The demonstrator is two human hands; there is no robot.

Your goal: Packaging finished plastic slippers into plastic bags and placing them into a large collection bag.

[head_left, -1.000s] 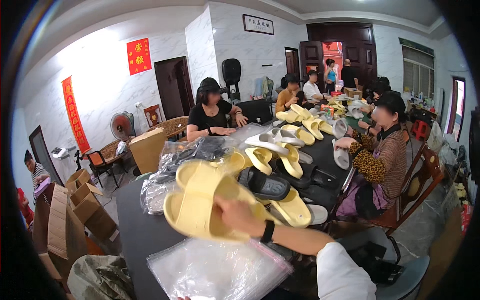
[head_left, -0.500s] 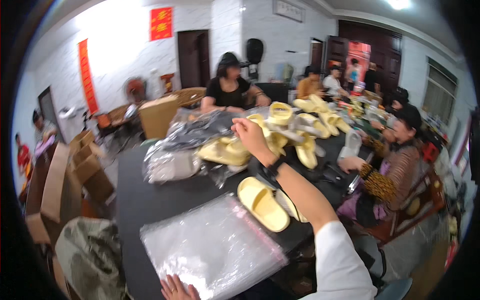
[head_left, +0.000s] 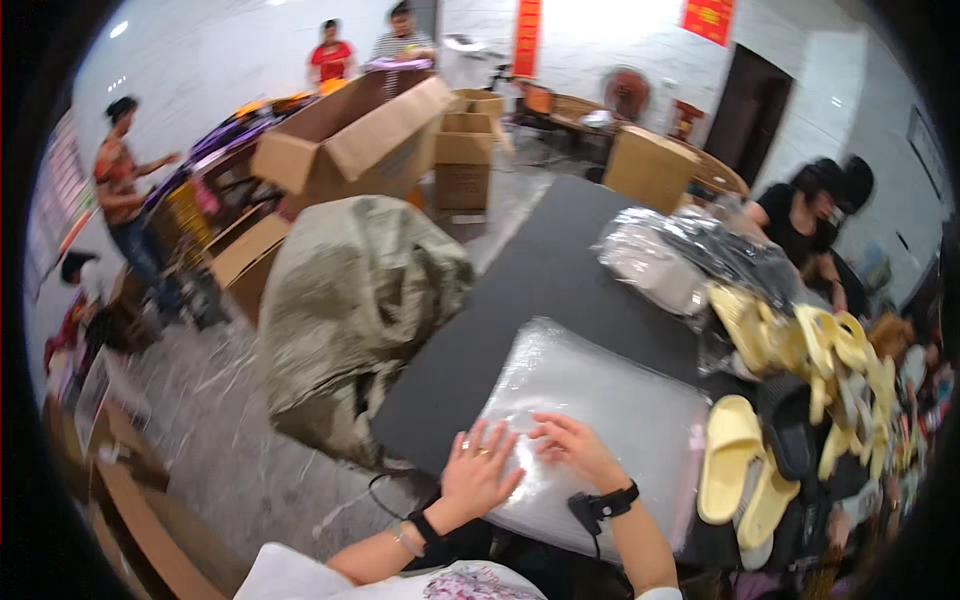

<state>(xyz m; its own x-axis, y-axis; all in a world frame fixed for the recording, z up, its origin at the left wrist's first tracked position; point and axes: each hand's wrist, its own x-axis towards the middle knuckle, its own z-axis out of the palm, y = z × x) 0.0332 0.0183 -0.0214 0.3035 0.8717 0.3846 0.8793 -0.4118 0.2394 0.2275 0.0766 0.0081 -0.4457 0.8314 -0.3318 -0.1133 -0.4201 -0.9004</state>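
A stack of clear plastic bags [head_left: 620, 420] lies flat on the dark table [head_left: 520, 275] before me. My left hand [head_left: 480, 467] is over the near left edge of the stack, fingers spread, with a ring on one finger. Beside it, my right hand [head_left: 575, 445] hovers over or rests on the bags, fingers apart and slightly bent; whether it touches them I cannot tell. Neither hand holds anything. Just right of the stack lies a yellow slide sandal [head_left: 732, 450], and a second yellow sandal [head_left: 768, 505] leans close by it.
More yellow sandals [head_left: 830, 335] are heaped at the right, next to bagged goods [head_left: 655, 260]. A bulging grey-green sack [head_left: 350, 320] stands against the table's left side. Open cardboard boxes [head_left: 350, 150] are behind it. A person in black [head_left: 800, 215] sits across the table.
The view has swung left. My right hand has come back from the heap of sandals to the bags, its fist now loosened. My left hand is still at the stack, now more fully in view.
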